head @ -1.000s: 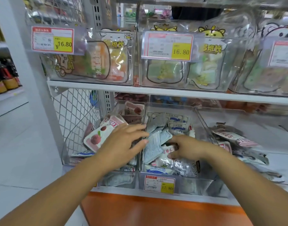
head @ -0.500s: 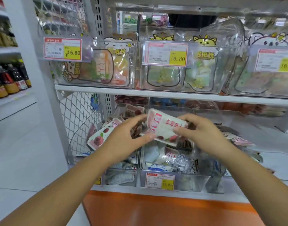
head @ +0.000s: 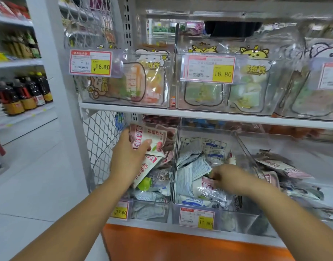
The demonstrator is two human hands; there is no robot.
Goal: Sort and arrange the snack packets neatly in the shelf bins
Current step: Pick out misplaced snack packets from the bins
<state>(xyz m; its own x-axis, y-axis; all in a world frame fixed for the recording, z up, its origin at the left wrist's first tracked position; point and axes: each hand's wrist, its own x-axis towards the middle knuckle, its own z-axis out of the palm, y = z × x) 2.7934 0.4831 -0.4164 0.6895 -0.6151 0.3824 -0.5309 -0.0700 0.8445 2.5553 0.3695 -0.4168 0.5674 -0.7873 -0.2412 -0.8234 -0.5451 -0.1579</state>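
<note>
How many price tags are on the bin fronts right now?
5. Upper left tag, upper middle tag, upper right tag cut off at the frame edge; lower left tag partly behind the left forearm, lower middle tag. Others may lie off-frame.

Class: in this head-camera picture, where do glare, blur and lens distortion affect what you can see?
Head view: glare whitens the clear upper bins, dulling their contents; the left 16.80 tag reads sharply, the price tag at the right edge is blurred and cropped; wide-angle distortion tilts the shelf edge and white post; the right hand looks smeared, the left hand gripping a pink packet crisper.
</note>
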